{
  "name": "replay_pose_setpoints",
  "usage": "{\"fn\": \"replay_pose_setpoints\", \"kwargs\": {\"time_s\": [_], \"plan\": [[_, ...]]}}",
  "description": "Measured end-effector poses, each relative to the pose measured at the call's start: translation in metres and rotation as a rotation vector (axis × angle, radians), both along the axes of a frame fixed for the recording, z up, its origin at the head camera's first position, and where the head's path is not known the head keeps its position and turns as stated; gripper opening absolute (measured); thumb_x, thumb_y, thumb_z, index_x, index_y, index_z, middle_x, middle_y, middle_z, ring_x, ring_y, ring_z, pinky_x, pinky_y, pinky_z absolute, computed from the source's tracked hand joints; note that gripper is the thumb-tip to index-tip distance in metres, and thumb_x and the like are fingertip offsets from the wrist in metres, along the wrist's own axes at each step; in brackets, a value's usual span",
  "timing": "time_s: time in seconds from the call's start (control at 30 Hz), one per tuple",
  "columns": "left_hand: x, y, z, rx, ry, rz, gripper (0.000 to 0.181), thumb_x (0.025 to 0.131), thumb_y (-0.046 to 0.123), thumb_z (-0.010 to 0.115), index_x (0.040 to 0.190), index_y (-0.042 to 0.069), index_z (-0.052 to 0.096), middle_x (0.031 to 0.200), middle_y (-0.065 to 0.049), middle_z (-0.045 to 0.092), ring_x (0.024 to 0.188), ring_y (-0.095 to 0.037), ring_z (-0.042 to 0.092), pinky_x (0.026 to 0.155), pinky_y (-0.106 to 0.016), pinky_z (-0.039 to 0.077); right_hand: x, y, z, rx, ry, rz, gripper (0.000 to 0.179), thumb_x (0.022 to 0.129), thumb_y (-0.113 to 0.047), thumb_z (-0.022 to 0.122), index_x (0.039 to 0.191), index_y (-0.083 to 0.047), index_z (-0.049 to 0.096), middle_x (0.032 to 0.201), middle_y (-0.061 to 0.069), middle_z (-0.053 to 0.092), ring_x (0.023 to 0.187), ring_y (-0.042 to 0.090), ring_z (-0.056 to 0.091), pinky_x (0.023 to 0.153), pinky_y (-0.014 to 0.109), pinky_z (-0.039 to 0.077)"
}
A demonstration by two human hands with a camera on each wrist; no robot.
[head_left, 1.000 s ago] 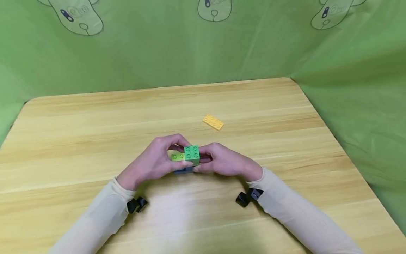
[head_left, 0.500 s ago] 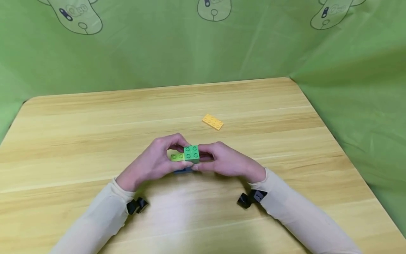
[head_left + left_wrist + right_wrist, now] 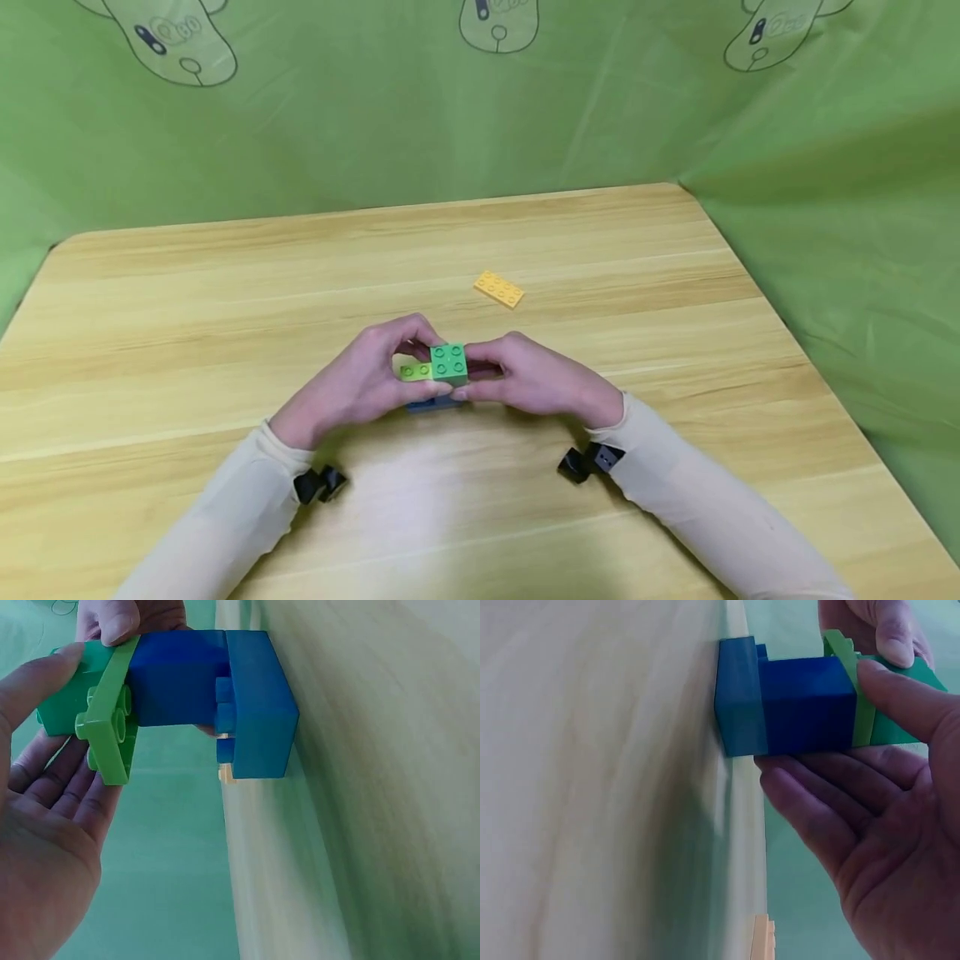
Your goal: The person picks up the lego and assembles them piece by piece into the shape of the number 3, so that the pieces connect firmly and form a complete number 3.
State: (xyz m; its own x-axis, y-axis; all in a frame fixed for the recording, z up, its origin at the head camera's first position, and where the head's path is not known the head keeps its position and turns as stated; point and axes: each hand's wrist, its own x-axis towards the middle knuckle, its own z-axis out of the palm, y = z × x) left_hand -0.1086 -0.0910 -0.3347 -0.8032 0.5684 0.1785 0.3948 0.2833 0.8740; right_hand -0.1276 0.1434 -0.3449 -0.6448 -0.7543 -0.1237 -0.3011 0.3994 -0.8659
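A stack of toy bricks stands between both hands. From the bottom up it has a lighter blue brick (image 3: 262,712), a dark blue brick (image 3: 808,705), a lime plate (image 3: 415,372) and a green brick (image 3: 448,364). The lime plate juts out to the left, its studs showing. My left hand (image 3: 363,379) pinches the green brick, thumb on the near side and fingers behind. My right hand (image 3: 536,379) holds the stack from the right, its thumb at the lime plate and its fingers along the far side. In the head view my hands hide most of the dark blue brick.
A yellow plate with studs (image 3: 498,289) lies on the wooden table (image 3: 225,333) beyond the hands. Green cloth (image 3: 375,125) hangs behind the table and down its right side. Black wrist devices (image 3: 318,483) sit at both sleeves, low over the tabletop.
The head view has shifted a little, so everything sits slightly further left. Both hands keep their hold on the stack, with hardly any movement.
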Motion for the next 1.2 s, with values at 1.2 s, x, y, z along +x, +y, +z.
{"fn": "replay_pose_setpoints", "kwargs": {"time_s": [1.2], "plan": [[-0.070, -0.008, 0.007, 0.020, 0.065, 0.035, 0.032, 0.095, 0.008, 0.065, 0.126, 0.001, 0.059, 0.125, -0.007, 0.059, 0.116, -0.023, 0.056, 0.098, -0.036, 0.048, -0.002, 0.000, 0.003, 0.088, 0.033, 0.005, 0.029, 0.093, -0.025, 0.071, 0.118, -0.010, 0.068, 0.108, -0.010, 0.070, 0.099, 0.004, 0.064, 0.090, 0.025, 0.052]]}}
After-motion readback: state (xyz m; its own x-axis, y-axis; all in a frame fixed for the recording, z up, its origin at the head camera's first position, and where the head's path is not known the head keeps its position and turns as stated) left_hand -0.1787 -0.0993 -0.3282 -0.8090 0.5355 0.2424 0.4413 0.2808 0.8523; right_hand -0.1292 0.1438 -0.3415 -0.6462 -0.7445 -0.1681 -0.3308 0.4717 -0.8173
